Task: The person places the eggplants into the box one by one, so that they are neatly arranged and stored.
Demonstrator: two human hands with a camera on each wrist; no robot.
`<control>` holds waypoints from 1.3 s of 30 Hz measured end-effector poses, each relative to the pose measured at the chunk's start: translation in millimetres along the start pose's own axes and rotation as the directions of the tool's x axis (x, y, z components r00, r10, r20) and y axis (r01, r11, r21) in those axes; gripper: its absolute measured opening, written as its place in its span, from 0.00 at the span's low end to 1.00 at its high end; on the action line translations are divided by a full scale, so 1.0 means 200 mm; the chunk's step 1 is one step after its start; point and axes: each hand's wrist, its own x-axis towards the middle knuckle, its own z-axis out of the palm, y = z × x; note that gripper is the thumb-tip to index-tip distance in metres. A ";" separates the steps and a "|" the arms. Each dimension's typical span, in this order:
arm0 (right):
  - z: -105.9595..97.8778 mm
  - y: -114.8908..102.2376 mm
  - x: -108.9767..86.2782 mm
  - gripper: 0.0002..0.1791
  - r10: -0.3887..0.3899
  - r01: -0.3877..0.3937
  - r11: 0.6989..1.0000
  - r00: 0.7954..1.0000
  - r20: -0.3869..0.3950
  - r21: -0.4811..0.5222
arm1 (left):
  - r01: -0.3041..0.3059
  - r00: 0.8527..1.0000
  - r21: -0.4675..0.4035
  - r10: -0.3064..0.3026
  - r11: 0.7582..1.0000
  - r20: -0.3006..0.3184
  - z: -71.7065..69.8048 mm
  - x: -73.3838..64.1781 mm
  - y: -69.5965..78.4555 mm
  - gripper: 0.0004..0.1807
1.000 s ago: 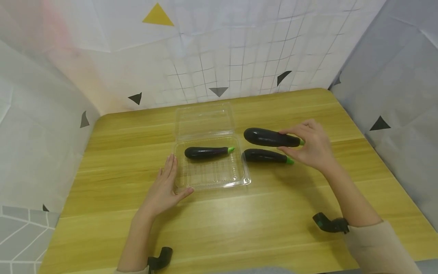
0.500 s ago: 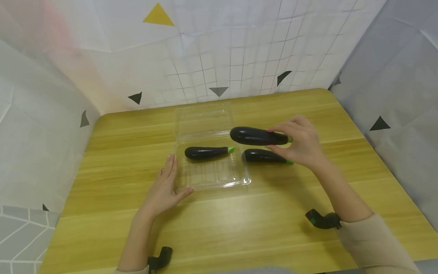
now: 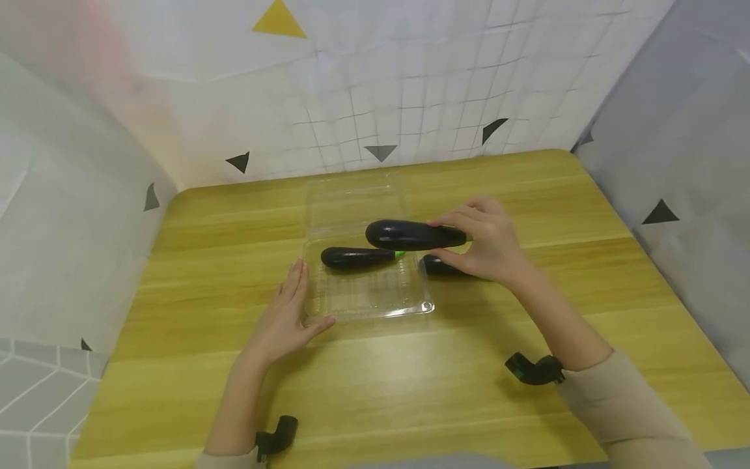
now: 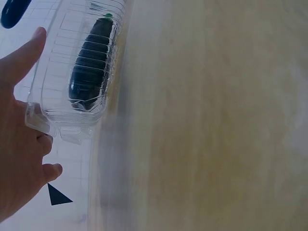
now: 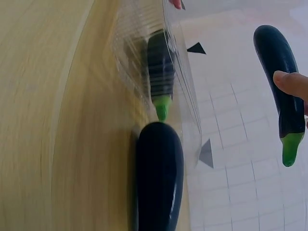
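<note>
My right hand (image 3: 487,242) pinches a dark purple eggplant (image 3: 404,235) between thumb and fingers near its green stem, holding it up over the right part of a clear plastic clamshell box (image 3: 375,306). Inside the box lies another eggplant (image 3: 354,258), its green tip pointing right. A third eggplant (image 5: 160,178) lies on the table just right of the box, partly hidden beneath the right hand in the head view. My left hand (image 3: 284,319) rests against the box's left edge with fingers straight and thumb spread along the front corner.
The box's clear lid (image 3: 354,203) lies folded back toward the rear wall. A wooden table (image 3: 398,391) carries everything, with white sheet walls (image 3: 328,85) behind and at both sides. Each wrist wears a black camera mount (image 3: 533,369).
The right hand has carried its eggplant leftward, from above the table eggplant to over the box's right part. The left hand stays at the box's left edge. The head view has shifted slightly.
</note>
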 end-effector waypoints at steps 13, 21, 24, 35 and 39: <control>0.14 -0.06 0.07 0.24 -0.049 0.048 0.998 0.999 0.017 0.040 | -0.003 1.000 0.003 0.003 1.000 0.002 0.00 0.01 0.00 0.61; 0.23 -0.11 0.05 0.26 -0.038 0.036 0.995 0.999 0.031 0.089 | -0.009 1.000 -0.006 0.009 1.000 0.002 0.00 0.00 0.01 0.60; 0.25 -0.12 0.05 0.26 -0.035 0.032 0.996 0.999 0.034 0.084 | -0.009 1.000 -0.005 0.009 1.000 0.004 0.00 0.00 0.01 0.60; 0.34 -0.14 0.05 0.25 -0.048 0.043 0.994 0.998 0.043 0.103 | 0.002 1.000 -0.016 -0.002 1.000 0.003 0.01 0.01 0.01 0.61; 0.36 -0.15 0.05 0.25 -0.036 0.031 0.995 0.998 0.049 0.096 | 0.005 1.000 -0.024 -0.005 1.000 0.002 0.01 0.01 0.00 0.61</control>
